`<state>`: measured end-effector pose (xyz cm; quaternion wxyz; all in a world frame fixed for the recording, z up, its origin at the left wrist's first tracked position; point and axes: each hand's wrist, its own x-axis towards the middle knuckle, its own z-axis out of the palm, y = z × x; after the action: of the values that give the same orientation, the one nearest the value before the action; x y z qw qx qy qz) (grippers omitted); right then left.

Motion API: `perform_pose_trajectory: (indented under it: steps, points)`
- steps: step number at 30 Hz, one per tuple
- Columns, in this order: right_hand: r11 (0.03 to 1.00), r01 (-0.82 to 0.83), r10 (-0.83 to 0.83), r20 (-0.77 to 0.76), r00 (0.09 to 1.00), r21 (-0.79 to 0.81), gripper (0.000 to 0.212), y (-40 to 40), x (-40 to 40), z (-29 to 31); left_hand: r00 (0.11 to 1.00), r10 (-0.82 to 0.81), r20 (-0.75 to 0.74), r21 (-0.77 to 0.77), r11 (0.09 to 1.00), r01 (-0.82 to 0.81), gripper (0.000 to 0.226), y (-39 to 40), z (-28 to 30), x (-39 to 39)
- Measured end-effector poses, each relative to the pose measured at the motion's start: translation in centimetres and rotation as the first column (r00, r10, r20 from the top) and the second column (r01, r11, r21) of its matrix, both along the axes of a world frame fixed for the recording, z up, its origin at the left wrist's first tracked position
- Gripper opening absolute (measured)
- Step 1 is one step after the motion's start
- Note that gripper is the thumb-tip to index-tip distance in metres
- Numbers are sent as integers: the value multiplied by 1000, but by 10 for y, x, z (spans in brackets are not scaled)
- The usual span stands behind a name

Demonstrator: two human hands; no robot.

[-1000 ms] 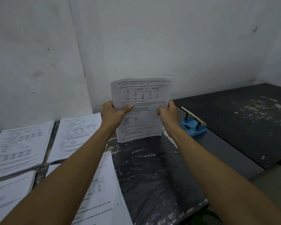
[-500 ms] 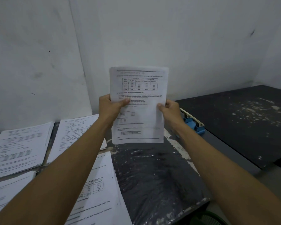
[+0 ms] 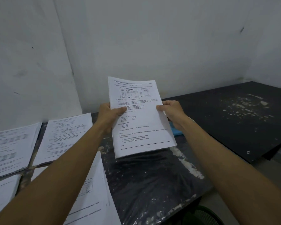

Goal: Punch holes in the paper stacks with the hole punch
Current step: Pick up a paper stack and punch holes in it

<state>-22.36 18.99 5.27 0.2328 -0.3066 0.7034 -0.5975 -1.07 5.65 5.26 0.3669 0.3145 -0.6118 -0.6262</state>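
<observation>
1. Both hands hold one paper stack (image 3: 141,117) up off the table (image 3: 152,184), at about mid-height of its long edges: the left hand (image 3: 109,116) with its thumb laid across the printed top sheet, the right hand (image 3: 172,114) with thumb on the right margin and fingers curled behind.
2. Both forearms reach forward, nearly straight, meeting at the stack; the page tilts back toward the wall (image 3: 169,38), its lower edge just clear of the tabletop.
3. No holes show along any visible margin of the held stack, so it appears unpunched.
4. Only a blue sliver of the punch (image 3: 174,129) shows, below the right wrist and behind the stack's right edge; its slot and lever are hidden.
5. Four more stacks (image 3: 66,135) lie flat at left. Whether they carry holes cannot be told.
6. Judged from this, the held stack is not yet in the punch, and most of the job seems to lie ahead.
</observation>
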Motion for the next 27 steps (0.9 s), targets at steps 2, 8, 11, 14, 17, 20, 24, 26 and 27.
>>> perform_pose_trajectory:
  steps: [2,8,11,14,17,20,24,26,27]
  points:
    - [1000,18,-18,-26,999,15,3,2,-8,-1,1000,7,3,32,999,-7,24,1,-11,-8]
    - [982,119,-66,-330,942,144,19,4,-38,-2,999,45,20,108,993,-47,19,5,-42,-39]
    - [975,141,-53,-433,900,174,22,5,-55,1,996,65,58,150,986,-73,18,5,-57,-55]
    - [980,133,-46,-481,875,147,15,4,-68,1,993,73,94,188,978,-90,18,7,-69,-69]
    - [982,188,-161,-526,835,-3,20,2,-78,0,989,73,126,221,970,-99,17,10,-81,-82]
    - [960,269,-257,-626,736,-78,17,0,-95,-2,987,81,140,222,969,-111,17,12,-88,-94]
    - [966,220,-107,-566,817,134,18,-2,-116,-13,983,81,162,216,970,-116,19,16,-96,-110]
    - [958,103,41,-485,873,266,26,-2,-122,-20,985,86,148,225,967,-118,22,18,-100,-117]
    - [949,40,105,-435,894,311,29,-3,-123,-23,986,89,142,224,967,-120,22,19,-101,-120]
